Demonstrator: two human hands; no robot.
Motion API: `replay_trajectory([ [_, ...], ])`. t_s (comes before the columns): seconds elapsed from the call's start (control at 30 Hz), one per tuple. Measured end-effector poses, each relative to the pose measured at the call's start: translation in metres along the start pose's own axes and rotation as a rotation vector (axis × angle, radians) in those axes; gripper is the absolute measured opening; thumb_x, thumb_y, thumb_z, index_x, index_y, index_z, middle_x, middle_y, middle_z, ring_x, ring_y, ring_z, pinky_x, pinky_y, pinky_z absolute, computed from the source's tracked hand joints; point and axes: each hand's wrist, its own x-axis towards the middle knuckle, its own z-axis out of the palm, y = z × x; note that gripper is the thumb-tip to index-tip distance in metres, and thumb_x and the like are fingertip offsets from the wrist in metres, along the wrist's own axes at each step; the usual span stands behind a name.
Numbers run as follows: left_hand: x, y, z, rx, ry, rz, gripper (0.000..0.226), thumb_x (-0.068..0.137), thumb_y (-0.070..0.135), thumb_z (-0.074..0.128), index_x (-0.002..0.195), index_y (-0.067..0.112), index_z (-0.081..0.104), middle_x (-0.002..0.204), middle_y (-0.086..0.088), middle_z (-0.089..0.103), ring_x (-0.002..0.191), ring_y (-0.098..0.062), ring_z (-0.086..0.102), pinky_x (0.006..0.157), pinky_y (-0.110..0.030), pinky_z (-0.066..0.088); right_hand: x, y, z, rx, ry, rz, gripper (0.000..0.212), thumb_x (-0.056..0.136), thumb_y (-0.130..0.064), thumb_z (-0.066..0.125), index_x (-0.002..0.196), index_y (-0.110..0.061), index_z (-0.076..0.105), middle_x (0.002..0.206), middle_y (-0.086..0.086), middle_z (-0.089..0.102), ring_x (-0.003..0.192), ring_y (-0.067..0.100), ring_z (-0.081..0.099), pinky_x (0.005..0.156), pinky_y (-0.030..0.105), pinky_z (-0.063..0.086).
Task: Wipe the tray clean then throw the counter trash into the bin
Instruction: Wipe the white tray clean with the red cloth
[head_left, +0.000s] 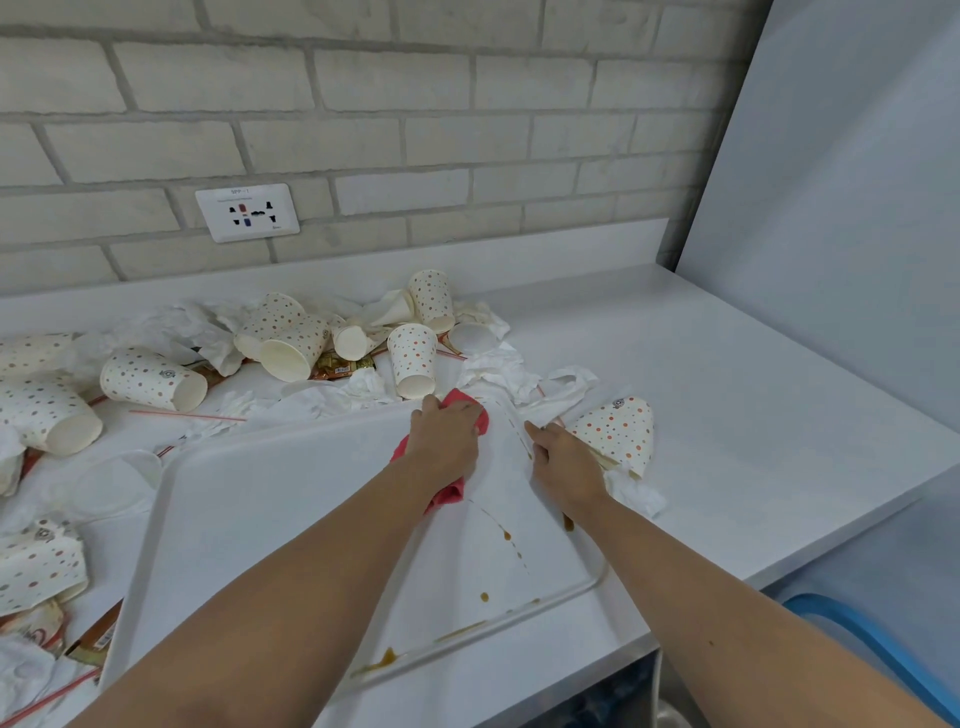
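Observation:
A white tray (249, 519) lies on the white counter, with brown drips (506, 535) and smears along its right and front rim. My left hand (447, 441) presses a red cloth (470, 402) onto the tray's far right corner. My right hand (563, 465) grips the tray's right rim beside a flattened dotted paper cup (618, 431). Several dotted paper cups (413, 358), crumpled napkins (498, 369), straws (182, 414) and wrappers (340, 364) litter the counter behind and left of the tray.
A brick wall with a socket plate (248, 212) backs the counter. A pale panel (841, 208) stands at the right. The blue rim of a bin (872, 644) shows below the counter's front right edge (779, 571).

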Motion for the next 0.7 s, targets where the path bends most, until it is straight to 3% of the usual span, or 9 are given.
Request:
replay_trajectory([
  [0.17,-0.023,-0.016,-0.007,-0.154,-0.134,0.205,0.04,0.098,0.02,0.035,0.136,0.028,0.044,0.137,0.007,0.049,0.106,-0.021,0.036,0.097,-0.034,0.032,0.0,-0.001,0.0,0.003,0.016,0.005,0.044,0.098,-0.008,0.035,0.139,-0.016,0.045,0.108,0.01,0.059,0.105,0.024,0.056,0.079,0.031,0.043],
  [0.27,-0.022,-0.033,-0.013,-0.111,-0.105,0.133,0.039,0.098,0.018,0.035,0.135,0.022,0.046,0.136,0.003,0.049,0.102,-0.023,0.036,0.095,-0.035,0.035,0.0,-0.001,0.0,-0.011,0.01,-0.005,0.043,0.097,-0.007,0.035,0.138,-0.016,0.046,0.092,0.004,0.05,0.095,0.021,0.053,0.072,0.027,0.038],
  [0.37,-0.012,-0.032,-0.017,-0.082,-0.072,0.005,0.039,0.098,0.018,0.03,0.136,0.017,0.043,0.139,-0.003,0.044,0.111,-0.028,0.038,0.097,-0.034,0.032,0.0,0.0,0.0,-0.008,0.019,-0.012,0.042,0.097,-0.007,0.036,0.136,-0.015,0.05,0.075,-0.008,0.037,0.084,0.012,0.042,0.069,0.023,0.032],
  [0.5,-0.001,-0.009,-0.02,-0.194,-0.07,-0.071,0.038,0.098,0.019,0.032,0.132,0.015,0.047,0.125,-0.014,0.05,0.115,-0.03,0.039,0.097,-0.038,0.034,0.0,0.001,0.0,-0.014,0.025,-0.022,0.038,0.095,-0.005,0.037,0.128,-0.009,0.055,0.083,0.002,0.045,0.081,0.015,0.046,0.068,0.027,0.036],
  [0.6,0.011,0.001,-0.01,-0.184,-0.048,-0.062,0.036,0.098,0.02,0.03,0.128,0.017,0.05,0.118,-0.013,0.055,0.113,-0.028,0.039,0.093,-0.039,0.034,0.002,0.001,0.002,-0.031,0.021,-0.023,0.033,0.095,-0.005,0.037,0.12,-0.004,0.058,0.083,0.005,0.046,0.078,0.018,0.047,0.066,0.03,0.037],
  [0.7,0.021,0.011,-0.003,-0.196,-0.068,-0.061,0.036,0.097,0.018,0.03,0.124,0.02,0.052,0.115,-0.01,0.056,0.115,-0.027,0.036,0.093,-0.038,0.031,0.002,0.002,0.002,-0.041,0.006,-0.032,0.035,0.095,-0.005,0.036,0.124,-0.006,0.057,0.083,0.005,0.044,0.082,0.024,0.052,0.068,0.032,0.039],
])
